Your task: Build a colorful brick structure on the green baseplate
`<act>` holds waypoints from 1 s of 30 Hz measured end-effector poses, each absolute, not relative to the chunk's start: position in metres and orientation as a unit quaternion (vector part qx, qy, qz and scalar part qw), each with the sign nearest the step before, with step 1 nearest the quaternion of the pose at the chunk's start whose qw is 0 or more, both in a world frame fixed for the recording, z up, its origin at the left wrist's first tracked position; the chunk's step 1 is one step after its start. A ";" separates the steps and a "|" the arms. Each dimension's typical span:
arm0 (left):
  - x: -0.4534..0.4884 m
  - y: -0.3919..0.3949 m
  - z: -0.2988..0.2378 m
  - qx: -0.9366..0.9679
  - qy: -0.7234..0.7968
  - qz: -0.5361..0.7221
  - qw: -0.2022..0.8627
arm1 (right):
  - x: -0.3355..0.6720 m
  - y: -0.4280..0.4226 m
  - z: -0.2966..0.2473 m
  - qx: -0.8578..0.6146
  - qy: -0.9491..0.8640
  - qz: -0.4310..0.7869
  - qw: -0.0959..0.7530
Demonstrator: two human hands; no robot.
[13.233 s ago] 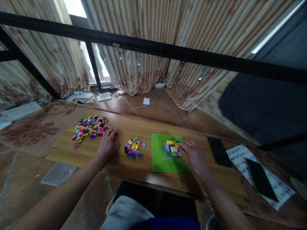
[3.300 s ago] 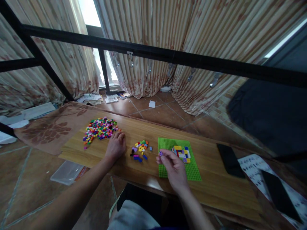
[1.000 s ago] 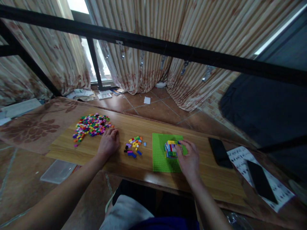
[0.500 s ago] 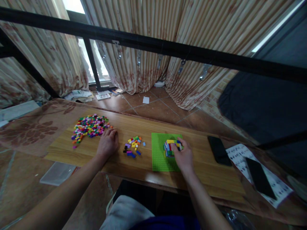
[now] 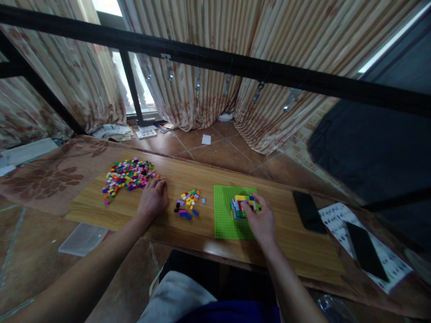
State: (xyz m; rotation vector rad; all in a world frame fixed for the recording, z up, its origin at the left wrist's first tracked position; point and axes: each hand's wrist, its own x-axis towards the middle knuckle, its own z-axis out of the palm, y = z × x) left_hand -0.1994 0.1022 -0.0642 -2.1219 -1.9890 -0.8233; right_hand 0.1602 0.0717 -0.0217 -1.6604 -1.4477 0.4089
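Note:
A green baseplate (image 5: 225, 220) lies on the wooden board (image 5: 188, 175), and a small multicoloured brick stack (image 5: 238, 207) stands on it. My right hand (image 5: 261, 220) rests on the near right side of that stack, fingers curled and pressed against its top. Whether a brick is under the fingertips is hidden. My left hand (image 5: 152, 200) lies knuckles up on the board, fingers curled loosely, between a large heap of mixed bricks (image 5: 127, 175) and a small cluster of loose bricks (image 5: 187, 204). It holds nothing that I can see.
A black phone (image 5: 303, 205) lies right of the baseplate, and another dark phone (image 5: 365, 251) sits on a printed sheet (image 5: 393, 269) further right. A black metal bar (image 5: 215, 60) crosses above. A clear plastic lid (image 5: 82, 239) lies on the tiled floor below left.
My right hand carried a small purple brick from in front of me to the stack, then shifted along its near right side. My left hand has stayed put.

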 end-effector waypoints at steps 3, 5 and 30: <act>-0.199 0.103 -0.064 -0.703 -0.655 -0.269 0.064 | 0.154 0.073 -0.019 -0.680 -0.593 0.147 0.406; -0.199 0.103 -0.064 -0.704 -0.655 -0.266 0.068 | 0.151 0.075 -0.018 -0.685 -0.593 0.144 0.400; -0.198 0.102 -0.064 -0.698 -0.654 -0.288 0.049 | 0.162 0.064 -0.012 -0.611 -0.663 0.087 0.423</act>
